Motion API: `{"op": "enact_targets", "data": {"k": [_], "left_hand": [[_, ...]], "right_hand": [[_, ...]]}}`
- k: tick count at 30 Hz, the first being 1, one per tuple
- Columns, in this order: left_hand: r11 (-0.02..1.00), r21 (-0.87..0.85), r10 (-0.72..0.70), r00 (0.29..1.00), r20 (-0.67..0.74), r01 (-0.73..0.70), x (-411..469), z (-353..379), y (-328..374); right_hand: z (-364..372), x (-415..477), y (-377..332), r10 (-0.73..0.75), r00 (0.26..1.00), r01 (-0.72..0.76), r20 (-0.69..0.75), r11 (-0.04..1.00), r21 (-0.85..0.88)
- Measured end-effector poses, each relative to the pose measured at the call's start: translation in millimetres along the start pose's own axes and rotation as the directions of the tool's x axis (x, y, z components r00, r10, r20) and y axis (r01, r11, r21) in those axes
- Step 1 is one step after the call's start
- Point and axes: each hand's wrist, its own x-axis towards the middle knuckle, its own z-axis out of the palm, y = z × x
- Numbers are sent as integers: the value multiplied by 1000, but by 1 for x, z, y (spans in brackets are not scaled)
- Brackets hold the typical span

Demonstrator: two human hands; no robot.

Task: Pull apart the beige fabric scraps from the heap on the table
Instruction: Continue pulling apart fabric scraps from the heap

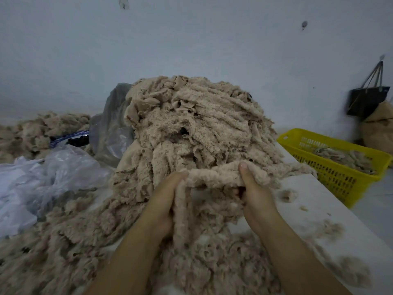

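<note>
Head view: both bare forearms come in from the near edge and angle toward each other, wrists roughly straight. The left hand (165,199) and right hand (255,196) grip the same beige fleecy fabric scrap (214,173), one at each end. The strip is stretched across btwn them, w/ more of it hanging down in the gap. Each thumb lies on top of the strip pointing far; the right thumb stands upright, nail showing. The fingers of both hands are curled under and clamped on the cloth, mostly hidden by it.

The held scrap sits at the near foot of the big heap of beige fabric scraps (191,124) and touches it. The heap fills the centre of the white table (319,209) and spreads down to the near left. Loose tufts of beige fluff (331,228) lie on the table, near right.

Left side: crumpled clear plastic bags (53,167) beside the heap, and a grey plastic bag (110,124) standing against the heap's far-left side. Far left is a second, lower pile of beige scraps (32,133).

Right side, just past the table edge: a yellow perforated plastic basket (340,179) w/ some beige scraps inside. Far right, a dark bag (368,101) hangs by its straps on the pale wall (191,39), w/ a tan sack (380,126) below it.
</note>
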Motion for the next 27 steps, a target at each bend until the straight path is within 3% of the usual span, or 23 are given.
{"op": "enact_targets", "data": {"k": [5,11,12,14,16,17,19,22,25,27], "left_hand": [[869,-495,35,995,90,14,6,-9,8],[635,-768,40,990,132,76,4,-24,5],[667,-744,50,995,91,34,4,-23,6],[831,-555,53,999,0,-44,7,-17,7],[984,-162,70,996,-63,-79,8,-8,1],[997,13,71,996,-62,-71,8,-3,-4],[985,169,32,999,43,-39,7,5,-13],[995,98,-9,985,175,-8,4,11,-18],[998,-39,-40,998,47,42,5,9,-16],[988,-136,-67,997,32,70,7,6,-14]], "right_hand": [[-1,-1,0,-40,998,33,56,993,115],[-5,2,-5,43,999,-44,10,945,324],[-5,2,-6,46,999,-44,2,930,366],[-3,2,-8,29,1000,-28,4,896,444],[0,0,-7,-33,997,-4,76,896,444],[2,-1,-5,-67,988,8,136,918,397],[9,-7,2,-111,953,50,283,976,214],[17,-16,11,-136,911,185,389,978,-91],[20,-21,13,-189,875,348,445,886,-308],[22,-24,12,-206,873,382,442,852,-358]]}}
